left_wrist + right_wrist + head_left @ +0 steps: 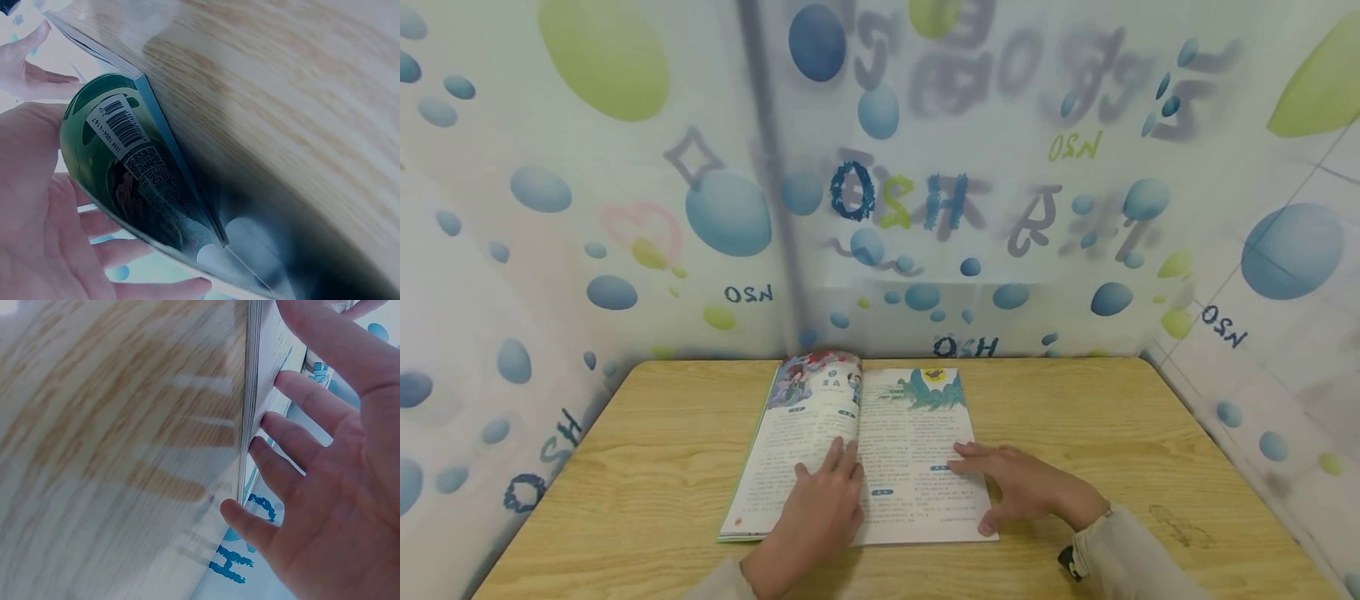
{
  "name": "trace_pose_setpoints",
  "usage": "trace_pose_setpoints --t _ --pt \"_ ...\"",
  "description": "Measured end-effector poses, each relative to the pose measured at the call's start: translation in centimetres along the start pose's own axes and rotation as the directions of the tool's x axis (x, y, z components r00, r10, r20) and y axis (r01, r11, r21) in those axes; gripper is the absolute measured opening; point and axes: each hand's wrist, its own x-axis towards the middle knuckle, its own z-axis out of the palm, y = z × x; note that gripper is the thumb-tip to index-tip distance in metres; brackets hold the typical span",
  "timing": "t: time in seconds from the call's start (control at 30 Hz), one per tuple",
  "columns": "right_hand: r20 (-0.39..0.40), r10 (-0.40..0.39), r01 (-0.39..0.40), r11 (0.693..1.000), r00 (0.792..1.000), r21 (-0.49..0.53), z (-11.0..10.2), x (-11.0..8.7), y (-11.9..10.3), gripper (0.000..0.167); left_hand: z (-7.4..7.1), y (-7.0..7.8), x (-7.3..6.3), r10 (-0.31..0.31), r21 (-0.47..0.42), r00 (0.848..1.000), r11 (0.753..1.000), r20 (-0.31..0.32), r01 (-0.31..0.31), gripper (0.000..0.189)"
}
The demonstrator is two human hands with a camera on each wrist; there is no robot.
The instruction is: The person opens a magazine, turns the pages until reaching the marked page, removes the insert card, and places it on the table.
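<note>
An open magazine with printed text and coloured pictures lies on the wooden table. My left hand rests on the left page beside the fold, its fingers pointing toward the far edge. In the left wrist view, the green back cover bows up from the table and shows a barcode; the left fingers spread over the other side. My right hand touches the right page along its outer edge, thumb near the lower corner. Seen from the right wrist, the right fingers are extended against the page.
Wooden table surrounds the magazine on all sides. A patterned curtain with blue and green spots hangs behind the table and along both sides. A small dark object sits at the right cuff.
</note>
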Motion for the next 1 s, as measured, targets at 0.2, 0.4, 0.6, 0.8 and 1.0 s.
trace_pose_setpoints --t 0.2,0.4,0.6,0.8,1.0 --pt "0.004 -0.006 0.006 1.0 1.0 -0.004 -0.14 -0.05 -0.04 0.084 0.12 -0.2 -0.05 0.006 -0.04 1.0 0.999 0.0 -0.006 0.042" --pt "-0.004 -0.022 0.022 1.0 1.0 -0.005 -0.19 -0.13 -0.13 0.084 0.17 -0.34 -0.05 0.01 -0.048 1.0 0.999 -0.015 -0.011 0.041" --pt "-0.002 -0.001 0.001 1.0 1.0 0.012 -0.12 -0.07 -0.02 0.081 0.13 -0.34 -0.06 0.002 -0.062 1.0 0.998 -0.005 -0.002 0.042" --pt "0.002 0.016 -0.016 0.999 1.0 0.031 -0.03 0.09 0.19 0.077 0.17 -0.3 0.0 0.008 -0.042 1.0 0.999 -0.025 -0.009 0.042" --pt "-0.002 0.013 -0.012 0.999 1.0 0.039 -0.03 0.33 0.25 0.072 0.52 0.08 0.19 0.049 0.005 0.993 0.999 -0.108 -0.049 0.041"
